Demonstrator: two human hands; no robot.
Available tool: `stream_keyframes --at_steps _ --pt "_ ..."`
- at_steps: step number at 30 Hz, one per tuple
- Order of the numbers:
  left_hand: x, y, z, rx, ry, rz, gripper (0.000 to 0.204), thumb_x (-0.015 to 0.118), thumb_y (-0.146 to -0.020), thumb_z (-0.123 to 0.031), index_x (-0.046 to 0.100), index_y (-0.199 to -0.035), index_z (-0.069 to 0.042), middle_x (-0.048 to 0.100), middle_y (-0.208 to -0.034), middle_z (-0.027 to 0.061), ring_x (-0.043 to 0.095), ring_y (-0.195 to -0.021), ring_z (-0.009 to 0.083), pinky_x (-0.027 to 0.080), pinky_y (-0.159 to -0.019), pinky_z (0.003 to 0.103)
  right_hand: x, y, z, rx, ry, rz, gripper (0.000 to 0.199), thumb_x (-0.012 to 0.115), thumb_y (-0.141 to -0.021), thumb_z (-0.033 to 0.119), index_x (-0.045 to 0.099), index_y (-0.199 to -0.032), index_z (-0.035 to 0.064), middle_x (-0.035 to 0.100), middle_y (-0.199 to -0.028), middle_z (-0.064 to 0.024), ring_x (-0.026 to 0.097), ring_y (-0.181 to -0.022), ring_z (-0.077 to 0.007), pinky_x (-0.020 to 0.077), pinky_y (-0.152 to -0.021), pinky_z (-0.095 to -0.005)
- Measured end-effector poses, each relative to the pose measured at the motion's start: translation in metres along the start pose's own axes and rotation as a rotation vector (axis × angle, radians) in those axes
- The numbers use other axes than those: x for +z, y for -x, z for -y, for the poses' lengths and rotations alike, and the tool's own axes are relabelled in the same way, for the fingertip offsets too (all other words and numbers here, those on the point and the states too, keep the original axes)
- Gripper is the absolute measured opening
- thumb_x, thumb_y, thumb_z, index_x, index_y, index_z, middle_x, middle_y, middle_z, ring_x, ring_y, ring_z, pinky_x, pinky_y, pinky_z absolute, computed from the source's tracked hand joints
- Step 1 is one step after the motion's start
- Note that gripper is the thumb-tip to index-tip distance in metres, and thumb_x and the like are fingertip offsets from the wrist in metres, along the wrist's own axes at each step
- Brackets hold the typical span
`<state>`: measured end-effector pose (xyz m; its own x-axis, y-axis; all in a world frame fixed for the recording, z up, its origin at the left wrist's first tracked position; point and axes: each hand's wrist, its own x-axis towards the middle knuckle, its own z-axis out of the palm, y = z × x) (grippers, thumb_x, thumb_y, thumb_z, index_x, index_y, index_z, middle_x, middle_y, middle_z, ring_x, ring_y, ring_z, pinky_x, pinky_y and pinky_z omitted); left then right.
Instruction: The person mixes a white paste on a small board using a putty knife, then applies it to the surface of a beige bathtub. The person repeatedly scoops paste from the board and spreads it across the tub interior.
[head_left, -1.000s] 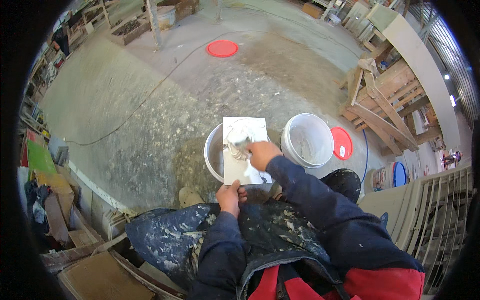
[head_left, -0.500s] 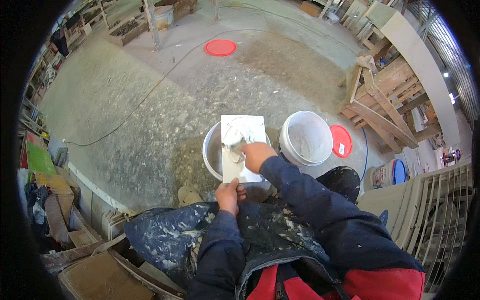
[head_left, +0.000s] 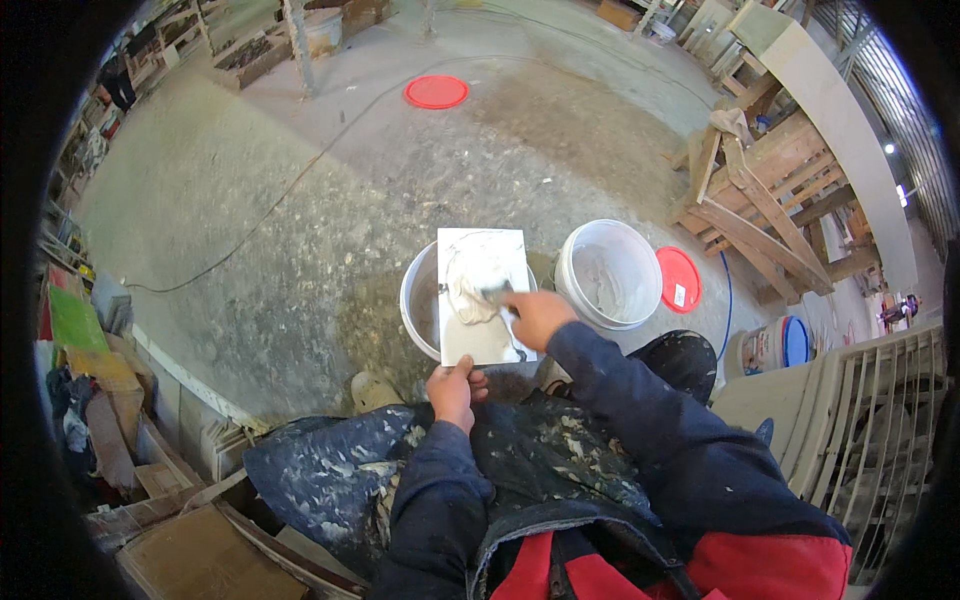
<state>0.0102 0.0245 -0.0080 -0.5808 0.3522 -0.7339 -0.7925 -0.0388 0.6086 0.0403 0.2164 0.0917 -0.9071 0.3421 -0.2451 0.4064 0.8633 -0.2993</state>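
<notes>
A white rectangular board [head_left: 460,345] lies level over a white bucket [head_left: 411,308]. My left hand [head_left: 453,394] pinches its near edge, thumb on top. A thick patch of white paste [head_left: 470,268] covers the board's middle and far part. My right hand [head_left: 541,318] is closed around a putty knife [head_left: 495,291], its blade at the right side of the paste; most of the handle is hidden in my fist. The board hides most of the bucket's mouth. Just to the right stands a second white bucket [head_left: 612,268] with whitish residue inside.
A red lid [head_left: 679,280] lies beside the second bucket, another red lid [head_left: 437,92] farther off. A cable [head_left: 270,215] crosses the floor. Wooden frames [head_left: 765,200] stand at right, near a bucket with a blue rim [head_left: 775,345]. A cardboard box [head_left: 210,555] sits at lower left.
My right hand has moved right and slightly nearer with the putty knife. The paste looks gathered into a rounder patch. My left hand keeps its hold on the board.
</notes>
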Motion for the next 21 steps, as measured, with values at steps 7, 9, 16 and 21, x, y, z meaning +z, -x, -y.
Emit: stream_keyframes --at_steps 7,9,16,21 --pt "-0.003 0.002 -0.005 0.009 -0.002 0.013 0.017 0.064 -0.098 -0.019 0.062 -0.103 -0.003 0.066 -0.076 0.0081 0.064 -0.061 0.0192 0.053 -0.048 0.032 -0.068 0.019 -0.007 -0.141 0.122 0.223 0.033 0.062 -0.078 0.017 0.077 -0.107 0.0147 0.073 -0.098 -0.0139 0.069 -0.093 -0.0346 0.0548 -0.084 -0.0442" --pt "-0.003 0.004 -0.005 0.014 -0.016 0.016 0.018 0.063 -0.098 -0.019 0.062 -0.103 -0.002 0.066 -0.076 0.0082 0.064 -0.061 0.0193 0.053 -0.049 0.032 -0.073 -0.010 -0.002 -0.075 0.082 0.079 0.033 0.060 -0.079 0.016 0.076 -0.109 0.0141 0.073 -0.099 -0.0154 0.070 -0.093 -0.0350 0.0551 -0.084 -0.0451" --pt "-0.003 0.000 -0.001 -0.006 -0.006 -0.007 0.020 0.063 -0.098 -0.021 0.061 -0.104 -0.002 0.065 -0.076 0.0068 0.065 -0.063 0.0196 0.054 -0.050 0.032 0.003 0.027 0.015 0.011 -0.158 0.007 0.037 0.060 -0.084 0.016 0.070 -0.119 0.0113 0.071 -0.101 -0.0220 0.068 -0.097 -0.0399 0.0526 -0.089 -0.0476" --pt "-0.003 0.000 -0.004 -0.015 -0.007 -0.006 0.019 0.063 -0.099 -0.022 0.061 -0.102 -0.004 0.064 -0.076 0.0056 0.065 -0.064 0.0197 0.054 -0.050 0.032 -0.026 0.082 -0.010 0.529 -1.203 0.321 0.048 0.053 -0.098 0.015 0.048 -0.145 0.0085 0.072 -0.094 -0.0165 0.067 -0.064 -0.0167 0.0486 -0.043 -0.0284"
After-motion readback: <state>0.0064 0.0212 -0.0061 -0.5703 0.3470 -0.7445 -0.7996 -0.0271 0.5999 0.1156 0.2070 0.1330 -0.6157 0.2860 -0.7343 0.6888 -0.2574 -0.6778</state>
